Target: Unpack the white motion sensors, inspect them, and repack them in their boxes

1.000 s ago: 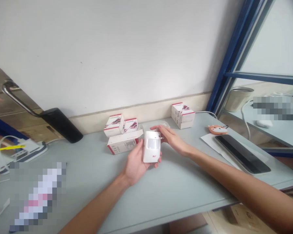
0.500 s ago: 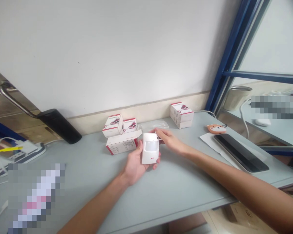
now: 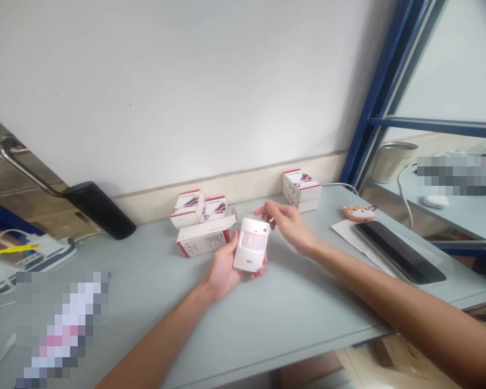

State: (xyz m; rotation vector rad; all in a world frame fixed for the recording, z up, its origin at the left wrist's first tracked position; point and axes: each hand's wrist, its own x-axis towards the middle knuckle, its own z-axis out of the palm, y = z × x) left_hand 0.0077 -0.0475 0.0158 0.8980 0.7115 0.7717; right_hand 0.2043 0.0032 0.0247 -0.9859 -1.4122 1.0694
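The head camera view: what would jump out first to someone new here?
The white device held in the left hand, near the picture's middle, with the right hand close to its upper right corner. Beyond it, white boxes with red edges stand toward the wall. At right, an orange animal-faced item sits just behind a long dark object.

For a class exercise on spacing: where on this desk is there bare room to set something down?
Bare: the desk between right forearm and left forearm, nearer than the white device; also between left forearm, black bar and three boxes. Crowded: back, where those boxes cluster near the left hand, and right, where a black slab overlaps paper.
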